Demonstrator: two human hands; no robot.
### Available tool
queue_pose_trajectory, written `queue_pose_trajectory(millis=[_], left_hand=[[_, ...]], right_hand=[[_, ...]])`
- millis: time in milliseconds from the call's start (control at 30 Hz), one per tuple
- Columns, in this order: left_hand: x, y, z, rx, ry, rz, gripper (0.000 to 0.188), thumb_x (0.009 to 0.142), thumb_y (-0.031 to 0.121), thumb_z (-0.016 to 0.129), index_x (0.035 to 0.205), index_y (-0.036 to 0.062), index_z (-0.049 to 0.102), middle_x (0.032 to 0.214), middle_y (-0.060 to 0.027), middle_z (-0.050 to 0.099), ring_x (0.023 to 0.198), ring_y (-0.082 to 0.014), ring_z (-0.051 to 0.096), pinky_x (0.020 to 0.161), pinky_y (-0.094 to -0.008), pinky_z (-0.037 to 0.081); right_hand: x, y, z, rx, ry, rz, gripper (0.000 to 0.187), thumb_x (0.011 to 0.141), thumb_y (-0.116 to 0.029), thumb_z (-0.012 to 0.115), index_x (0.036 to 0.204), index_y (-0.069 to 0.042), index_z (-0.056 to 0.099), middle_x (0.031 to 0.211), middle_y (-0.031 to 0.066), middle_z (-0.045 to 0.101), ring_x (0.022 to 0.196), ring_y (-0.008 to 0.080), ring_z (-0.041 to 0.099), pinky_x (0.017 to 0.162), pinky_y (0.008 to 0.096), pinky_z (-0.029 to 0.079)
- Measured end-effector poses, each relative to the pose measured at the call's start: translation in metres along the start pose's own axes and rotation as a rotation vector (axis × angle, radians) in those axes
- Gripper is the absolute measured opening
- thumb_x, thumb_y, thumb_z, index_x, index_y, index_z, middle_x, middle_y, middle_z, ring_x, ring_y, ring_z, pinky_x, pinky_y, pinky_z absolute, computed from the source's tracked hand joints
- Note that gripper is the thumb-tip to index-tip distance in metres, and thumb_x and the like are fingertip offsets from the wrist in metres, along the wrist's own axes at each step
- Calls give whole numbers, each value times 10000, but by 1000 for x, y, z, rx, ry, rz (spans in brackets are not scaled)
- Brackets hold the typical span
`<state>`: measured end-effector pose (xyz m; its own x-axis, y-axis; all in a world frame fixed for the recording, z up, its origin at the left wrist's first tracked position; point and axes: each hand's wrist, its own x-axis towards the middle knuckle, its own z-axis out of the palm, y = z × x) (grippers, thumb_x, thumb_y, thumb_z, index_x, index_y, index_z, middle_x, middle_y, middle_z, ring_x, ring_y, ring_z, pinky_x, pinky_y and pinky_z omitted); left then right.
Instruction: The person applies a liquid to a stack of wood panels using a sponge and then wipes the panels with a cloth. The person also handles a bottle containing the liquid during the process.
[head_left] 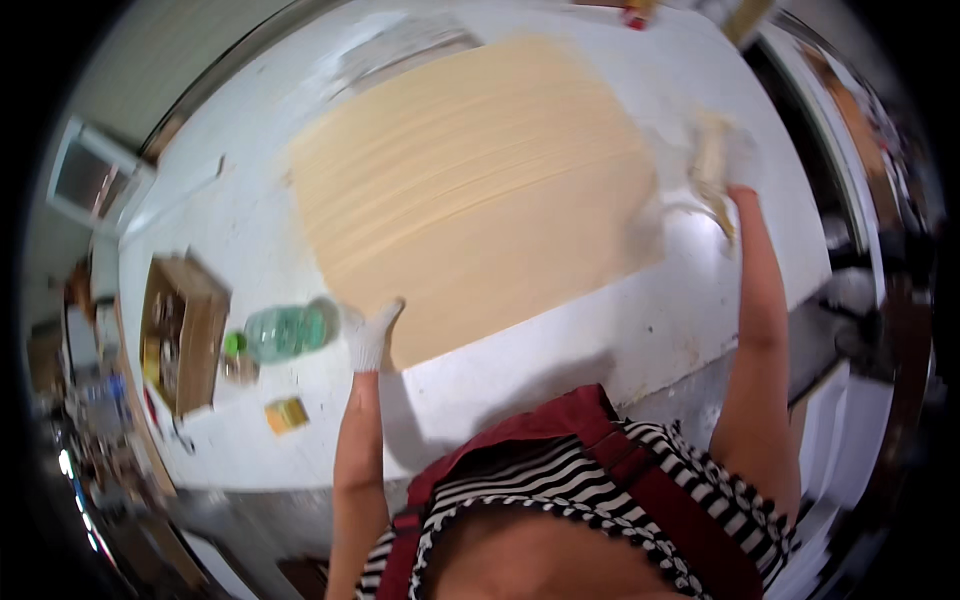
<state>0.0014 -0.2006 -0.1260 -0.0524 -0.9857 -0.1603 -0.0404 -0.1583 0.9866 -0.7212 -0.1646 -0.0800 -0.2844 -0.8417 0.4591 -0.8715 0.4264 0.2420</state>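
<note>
A large pale wood-coloured sheet (480,200), apparently veneer with streaks of grain, lies across the white table. My left hand (368,338), in a white glove, rests at the sheet's near left edge. Its thumb is spread over the sheet, and the other fingers are blurred beside the edge. Off the sheet's right side is my right hand (740,160), also gloved and smeared by motion. It holds a long cream-coloured object (710,165) with a brownish lower end; blur hides its exact kind.
Left of my left hand lie a green-tinted plastic bottle (285,333), a small green-capped jar (238,360) and a yellow block (287,415). Farther left stands an open cardboard box (195,330) with several items. Grey-white sheets (405,48) lie at the table's far side.
</note>
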Motion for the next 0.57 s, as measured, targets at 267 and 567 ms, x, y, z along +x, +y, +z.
queue_pose_trajectory(millis=[267, 567], left_hand=[[-5, 56, 4, -226, 151, 68, 646, 938, 309, 574, 1421, -34, 317, 1346, -126, 490, 1184, -202, 501, 984, -324, 425], [125, 43, -26, -595, 55, 13, 769, 974, 613, 250, 1511, 69, 176, 1554, -102, 242, 1423, -258, 236, 1159, -373, 201]], right_hand=[[-30, -81, -96, -62, -346, 160, 454, 927, -422, 502, 1326, -208, 546, 1345, 55, 541, 1195, 294, 523, 1006, 386, 415], [51, -163, -39, 1920, -572, 550, 612, 987, -450, 433, 1435, -37, 375, 1418, 135, 468, 1225, 196, 515, 1040, 320, 391]])
